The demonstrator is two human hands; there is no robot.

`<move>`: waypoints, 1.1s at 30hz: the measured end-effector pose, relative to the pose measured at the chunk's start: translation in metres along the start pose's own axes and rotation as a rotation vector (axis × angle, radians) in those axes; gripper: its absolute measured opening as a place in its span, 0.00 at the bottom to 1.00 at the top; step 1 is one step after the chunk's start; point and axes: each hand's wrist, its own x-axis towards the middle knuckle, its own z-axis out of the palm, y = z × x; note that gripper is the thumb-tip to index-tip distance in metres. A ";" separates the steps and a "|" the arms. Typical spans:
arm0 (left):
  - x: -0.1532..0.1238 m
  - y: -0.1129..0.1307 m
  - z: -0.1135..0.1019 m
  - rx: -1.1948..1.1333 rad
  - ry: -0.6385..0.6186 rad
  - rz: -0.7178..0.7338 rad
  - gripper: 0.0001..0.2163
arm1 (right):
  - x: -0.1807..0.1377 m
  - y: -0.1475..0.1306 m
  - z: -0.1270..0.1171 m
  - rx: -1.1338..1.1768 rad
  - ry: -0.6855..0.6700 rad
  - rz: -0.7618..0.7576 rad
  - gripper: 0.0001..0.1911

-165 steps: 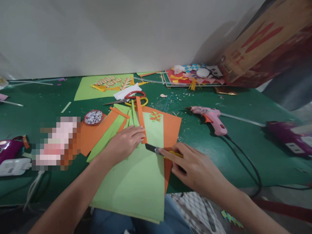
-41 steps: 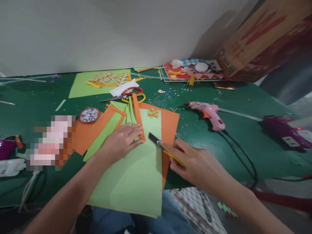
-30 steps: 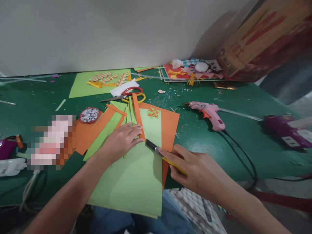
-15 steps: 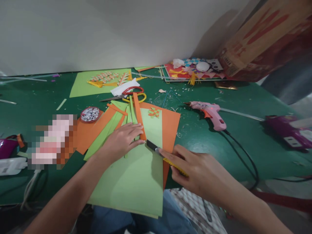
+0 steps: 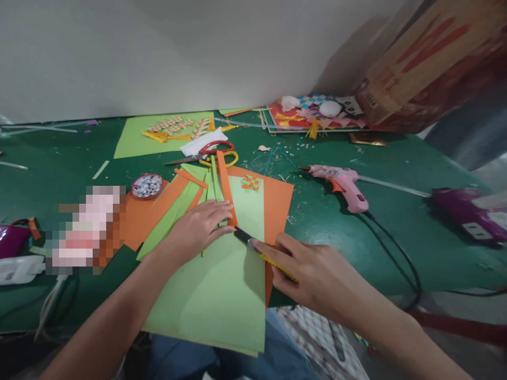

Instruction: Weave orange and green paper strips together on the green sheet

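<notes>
The left hand (image 5: pixel 202 220), outstretched, presses the orange strip (image 5: pixel 225 182) — probably for steadiness — while the right hand (image 5: pixel 312 269) grips the yellow cutter (image 5: pixel 273 263), blade (image 5: pixel 242 235) at the strip's near end.

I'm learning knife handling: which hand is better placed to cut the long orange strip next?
Probably the right hand: it grips the yellow knife, its blade at the near end of the orange strip. The left hand lies over green strips and reaches the orange one, so seems better for steadying.

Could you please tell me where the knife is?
In the head view, the right hand holds the knife, its tip by the orange strip the left hand touches.
</notes>
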 end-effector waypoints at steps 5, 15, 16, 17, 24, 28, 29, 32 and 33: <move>-0.001 0.001 0.000 0.019 0.012 0.008 0.18 | 0.014 0.000 0.007 -0.063 -0.067 0.058 0.22; 0.001 0.002 0.001 0.070 0.121 0.146 0.14 | 0.019 -0.007 0.007 -0.068 -0.080 0.088 0.24; 0.001 0.002 0.001 0.075 0.129 0.156 0.13 | 0.018 -0.008 0.007 -0.059 -0.080 0.089 0.24; 0.001 0.002 0.002 0.076 0.133 0.156 0.13 | 0.016 -0.009 0.006 -0.051 -0.080 0.091 0.24; -0.001 0.000 0.001 0.069 0.075 -0.005 0.19 | 0.016 -0.011 0.008 -0.025 -0.059 0.103 0.24; -0.001 -0.002 0.003 0.063 0.071 -0.006 0.22 | 0.019 -0.012 0.006 -0.047 -0.087 0.142 0.24; -0.001 -0.002 0.003 0.060 0.074 -0.005 0.22 | 0.020 -0.012 0.006 -0.051 -0.102 0.153 0.24; -0.001 -0.001 0.004 0.052 0.071 -0.017 0.23 | 0.023 -0.012 0.007 -0.065 -0.140 0.180 0.25; -0.001 -0.001 0.004 0.051 0.069 -0.019 0.23 | 0.025 -0.012 0.007 -0.068 -0.150 0.186 0.25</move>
